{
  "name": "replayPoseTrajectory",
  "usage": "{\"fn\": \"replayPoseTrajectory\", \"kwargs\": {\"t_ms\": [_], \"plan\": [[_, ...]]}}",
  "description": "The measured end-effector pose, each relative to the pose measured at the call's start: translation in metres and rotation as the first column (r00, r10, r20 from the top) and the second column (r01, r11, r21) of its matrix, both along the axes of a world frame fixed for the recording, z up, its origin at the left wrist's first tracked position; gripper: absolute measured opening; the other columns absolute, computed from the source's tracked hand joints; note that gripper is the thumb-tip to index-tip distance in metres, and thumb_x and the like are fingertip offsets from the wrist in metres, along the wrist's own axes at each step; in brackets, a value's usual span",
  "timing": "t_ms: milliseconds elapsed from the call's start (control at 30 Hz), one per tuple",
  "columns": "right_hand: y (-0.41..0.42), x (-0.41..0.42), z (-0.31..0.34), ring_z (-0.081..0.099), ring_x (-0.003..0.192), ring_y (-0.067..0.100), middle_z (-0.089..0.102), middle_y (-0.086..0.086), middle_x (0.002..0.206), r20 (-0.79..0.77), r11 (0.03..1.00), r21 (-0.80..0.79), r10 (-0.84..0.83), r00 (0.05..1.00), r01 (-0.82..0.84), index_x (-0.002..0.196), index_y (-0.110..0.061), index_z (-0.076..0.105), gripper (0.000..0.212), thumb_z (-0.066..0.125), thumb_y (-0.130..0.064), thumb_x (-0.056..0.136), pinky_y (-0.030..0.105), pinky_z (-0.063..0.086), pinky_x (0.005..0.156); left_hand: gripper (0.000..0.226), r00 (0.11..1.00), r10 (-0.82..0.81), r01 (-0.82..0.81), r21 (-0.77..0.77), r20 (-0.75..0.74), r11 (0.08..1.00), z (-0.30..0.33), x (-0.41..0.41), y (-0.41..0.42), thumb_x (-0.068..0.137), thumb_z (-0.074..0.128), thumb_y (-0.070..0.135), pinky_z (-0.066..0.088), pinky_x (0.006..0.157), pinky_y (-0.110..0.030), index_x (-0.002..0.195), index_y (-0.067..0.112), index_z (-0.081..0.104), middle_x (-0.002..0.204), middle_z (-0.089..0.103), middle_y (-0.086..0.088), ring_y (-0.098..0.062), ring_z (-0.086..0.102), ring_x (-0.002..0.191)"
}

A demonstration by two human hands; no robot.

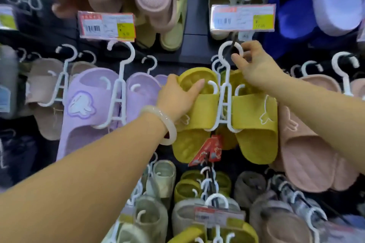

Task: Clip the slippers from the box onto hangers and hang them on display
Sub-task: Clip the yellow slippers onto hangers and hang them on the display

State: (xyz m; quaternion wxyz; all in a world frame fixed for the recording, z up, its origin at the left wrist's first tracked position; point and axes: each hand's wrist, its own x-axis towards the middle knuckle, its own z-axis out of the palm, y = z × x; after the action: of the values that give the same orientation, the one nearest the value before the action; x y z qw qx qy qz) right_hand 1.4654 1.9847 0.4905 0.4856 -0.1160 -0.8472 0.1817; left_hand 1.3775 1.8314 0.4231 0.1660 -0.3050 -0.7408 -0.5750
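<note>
A pair of mustard-yellow slippers is clipped on a white plastic hanger at the middle of the display wall. The hanger's hook loops over a dark display peg. My left hand, with a pale bangle on the wrist, grips the heel end of the left yellow slipper. My right hand pinches the hook of the hanger at the peg. A red tag dangles below the pair.
Purple slippers hang to the left and pink ones to the right, close beside the yellow pair. More pairs fill the rows above and below. Price labels stick out on the pegs above. No box is in view.
</note>
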Motion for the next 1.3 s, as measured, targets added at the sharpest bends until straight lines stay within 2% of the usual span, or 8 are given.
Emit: {"fn": "replayPoseTrajectory", "kwargs": {"t_ms": [200, 367, 500, 633, 733, 867, 1067, 1300], "plan": [[0.005, 0.006, -0.057, 0.01, 0.145, 0.026, 0.015, 0.007, 0.157, 0.084, 0.872, 0.443, -0.274, 0.958, 0.21, 0.144, -0.025, 0.03, 0.068, 0.05, -0.054, 0.086, 0.05, 0.011, 0.117, 0.09, 0.824, 0.083, -0.346, -0.381, -0.561, 0.857, -0.035, 0.011, 0.013, 0.077, 0.055, 0.065, 0.014, 0.115, -0.055, 0.148, 0.038, 0.007, 0.158, -0.005, -0.009, -0.029, 0.001, 0.146], [0.02, -0.009, -0.06, -0.012, 0.146, 0.027, -0.004, 0.007, 0.16, 0.528, 0.904, 0.413, -0.332, 0.782, 0.105, 0.15, -0.03, 0.009, 0.077, 0.034, -0.066, 0.086, 0.054, 0.005, 0.117, 0.096, 0.951, -0.005, -0.192, -0.602, -0.31, 0.775, -0.044, -0.012, 0.026, 0.08, 0.06, 0.054, 0.017, 0.115, -0.054, 0.148, 0.039, -0.006, 0.158, -0.011, -0.01, -0.037, 0.004, 0.145], [0.017, 0.032, -0.084, -0.008, 0.147, 0.027, -0.005, 0.011, 0.159, 0.488, 0.928, 0.358, -0.276, 0.828, 0.099, 0.149, -0.023, 0.018, 0.069, 0.035, -0.058, 0.092, 0.044, -0.002, 0.119, 0.093, 0.896, 0.126, -0.339, -0.471, -0.426, 0.814, -0.051, 0.017, 0.028, 0.082, 0.059, 0.052, 0.008, 0.117, -0.053, 0.15, 0.03, -0.001, 0.158, -0.006, -0.016, -0.035, -0.001, 0.145], [0.009, 0.103, -0.121, 0.007, 0.146, 0.033, 0.012, 0.018, 0.156, 0.46, 0.904, 0.427, -0.227, 0.858, 0.011, 0.145, -0.011, 0.032, 0.078, 0.038, -0.058, 0.083, 0.035, 0.003, 0.117, 0.084, 0.823, -0.019, -0.194, -0.312, -0.568, 0.93, -0.078, 0.07, 0.046, 0.078, 0.068, 0.043, 0.02, 0.113, -0.05, 0.146, 0.015, 0.028, 0.153, 0.019, -0.022, -0.039, 0.02, 0.141], [0.013, 0.151, -0.144, 0.025, 0.139, 0.043, 0.029, 0.028, 0.148, 0.476, 0.876, 0.482, -0.269, 0.838, 0.007, 0.134, -0.001, 0.047, 0.073, 0.043, -0.054, 0.084, 0.044, 0.017, 0.115, 0.073, 0.819, -0.218, -0.013, -0.397, -0.531, 0.918, -0.095, 0.118, 0.064, 0.079, 0.065, 0.039, 0.021, 0.113, -0.045, 0.142, 0.014, 0.038, 0.153, 0.02, -0.021, -0.039, 0.023, 0.139], [0.02, 0.213, -0.163, 0.011, 0.146, 0.029, 0.012, 0.017, 0.157, 0.584, 0.908, 0.407, -0.341, 0.737, 0.097, 0.145, -0.01, 0.03, 0.066, 0.047, -0.046, 0.092, 0.033, 0.009, 0.117, 0.067, 0.822, -0.404, 0.184, -0.484, -0.401, 0.855, -0.115, 0.169, 0.076, 0.08, 0.068, 0.035, 0.021, 0.113, -0.038, 0.138, 0.013, 0.042, 0.152, 0.021, -0.019, -0.035, 0.021, 0.14], [0.037, 0.282, -0.193, 0.028, 0.139, 0.03, 0.03, 0.019, 0.15, 0.75, 0.943, 0.281, -0.332, 0.573, 0.179, 0.14, -0.005, 0.038, 0.056, 0.048, -0.037, 0.094, 0.029, 0.017, 0.112, 0.086, 0.752, -0.616, 0.381, -0.608, -0.235, 0.696, -0.164, 0.233, 0.082, 0.059, 0.043, 0.067, 0.035, 0.097, -0.032, 0.125, 0.013, 0.053, 0.128, 0.051, -0.012, -0.029, 0.047, 0.119], [0.123, 0.372, -0.255, 0.05, 0.111, 0.023, 0.053, 0.005, 0.127, 0.944, 0.938, 0.152, -0.231, 0.235, 0.312, 0.125, -0.01, 0.054, 0.047, 0.04, -0.045, 0.096, 0.031, 0.037, 0.091, 0.042, 0.672, -0.72, 0.66, -0.579, 0.172, 0.478, -0.276, 0.33, 0.141, 0.083, 0.066, 0.031, 0.044, 0.094, -0.029, 0.121, 0.017, 0.055, 0.123, 0.06, -0.002, -0.018, 0.057, 0.112]]}}
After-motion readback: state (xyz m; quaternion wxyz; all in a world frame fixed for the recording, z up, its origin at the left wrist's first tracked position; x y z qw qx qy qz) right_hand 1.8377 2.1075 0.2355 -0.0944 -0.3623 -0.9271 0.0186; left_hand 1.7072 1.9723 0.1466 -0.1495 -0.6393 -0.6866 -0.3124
